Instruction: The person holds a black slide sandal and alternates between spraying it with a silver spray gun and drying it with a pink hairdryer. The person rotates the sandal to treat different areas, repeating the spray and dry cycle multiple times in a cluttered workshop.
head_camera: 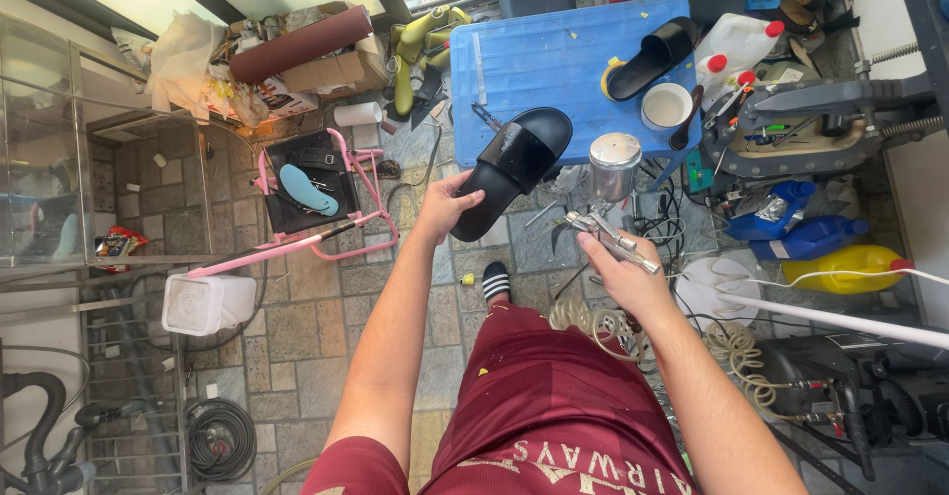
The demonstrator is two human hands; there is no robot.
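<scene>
The left hand (pixel 442 202) grasps a black slide sandal with a wide glossy strap (pixel 510 167) by its heel end and holds it up in the air, above the stone-tiled floor (pixel 297 327) and just in front of the blue plastic worktop (pixel 554 60). The right hand (pixel 621 276) is closed around a metal spray gun with a silver cup on top (pixel 611 194), whose nozzle is turned toward the sandal but does not touch it. A coiled pale air hose (pixel 732 352) hangs from the gun down beside the leg.

As I judge it, the work is in the middle. The sandal in the hand already looks very shiny and evenly dark, as if a coat is on it, but I cannot tell whether it is wet. No spray mist is visible between the gun and the sandal. A second black slide sandal (pixel 652 55) lies on the worktop, near a white round cup (pixel 666 106); it looks more matt, so it may be waiting for the same treatment, though this is only a guess.

The held sandal has a thick sole and an open toe, and its strap reflects the light strongly. Its underside cannot be seen. On the person's foot a black sandal with white stripes (pixel 495 281) is visible on the floor.
</scene>
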